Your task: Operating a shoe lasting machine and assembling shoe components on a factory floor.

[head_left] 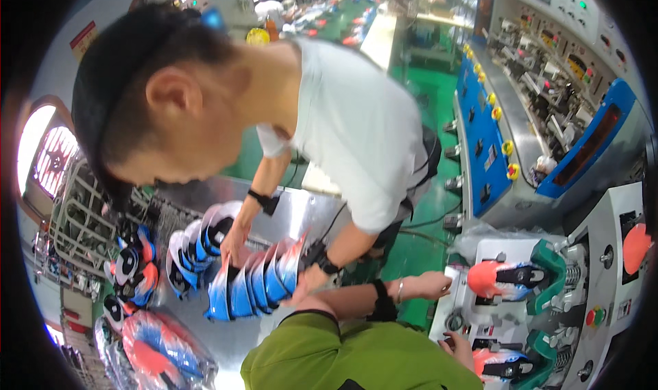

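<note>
My left hand (pixel 430 286), with a black band and a bracelet on its arm, reaches to the edge of a white machine. Its fingers are curled together; what they hold, if anything, is hidden. Lower down, my right hand (pixel 459 349) is beside the machine's near station, its visible fingers apart. A coral, white and blue shoe upper (pixel 490 279) sits at the far station against a green clamp (pixel 548 270). Another shoe upper (pixel 504 366) of the same colours lies at the near station, close to my right hand.
On my left a co-worker (pixel 356 123) in a white shirt bends over a metal table (pixel 240 349), both hands on a stack of blue and coral shoe uppers (pixel 253 287). Bagged uppers (pixel 164 349) lie nearby. A blue machine (pixel 490 129) stands beyond.
</note>
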A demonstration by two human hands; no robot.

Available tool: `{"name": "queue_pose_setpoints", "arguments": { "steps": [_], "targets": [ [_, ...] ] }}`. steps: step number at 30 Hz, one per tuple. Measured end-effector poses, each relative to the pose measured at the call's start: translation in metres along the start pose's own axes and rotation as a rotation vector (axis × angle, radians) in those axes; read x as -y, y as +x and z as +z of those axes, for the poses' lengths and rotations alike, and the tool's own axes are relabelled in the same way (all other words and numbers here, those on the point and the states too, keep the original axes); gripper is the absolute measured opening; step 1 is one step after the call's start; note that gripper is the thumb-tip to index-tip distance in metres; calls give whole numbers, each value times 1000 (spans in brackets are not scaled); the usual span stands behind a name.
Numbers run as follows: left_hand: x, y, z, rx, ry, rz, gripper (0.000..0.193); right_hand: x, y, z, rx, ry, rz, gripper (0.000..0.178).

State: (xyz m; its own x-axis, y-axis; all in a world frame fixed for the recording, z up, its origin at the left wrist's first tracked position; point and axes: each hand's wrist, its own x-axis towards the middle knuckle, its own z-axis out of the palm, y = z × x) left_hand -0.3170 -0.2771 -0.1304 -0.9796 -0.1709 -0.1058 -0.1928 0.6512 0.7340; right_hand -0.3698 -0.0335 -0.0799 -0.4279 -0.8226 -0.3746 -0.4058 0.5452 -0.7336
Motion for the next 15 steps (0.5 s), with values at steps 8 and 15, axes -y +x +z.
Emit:
{"name": "queue_pose_setpoints", "arguments": {
  "steps": [8,15],
  "targets": [
    [-17,-58,39,-122,-154,-169,22,-17,-19,5,200,-84,-75,26],
    [-13,-159,96,-257,-208,-384,23,-4,-44,21,340,-268,-225,24]
  ]
}}
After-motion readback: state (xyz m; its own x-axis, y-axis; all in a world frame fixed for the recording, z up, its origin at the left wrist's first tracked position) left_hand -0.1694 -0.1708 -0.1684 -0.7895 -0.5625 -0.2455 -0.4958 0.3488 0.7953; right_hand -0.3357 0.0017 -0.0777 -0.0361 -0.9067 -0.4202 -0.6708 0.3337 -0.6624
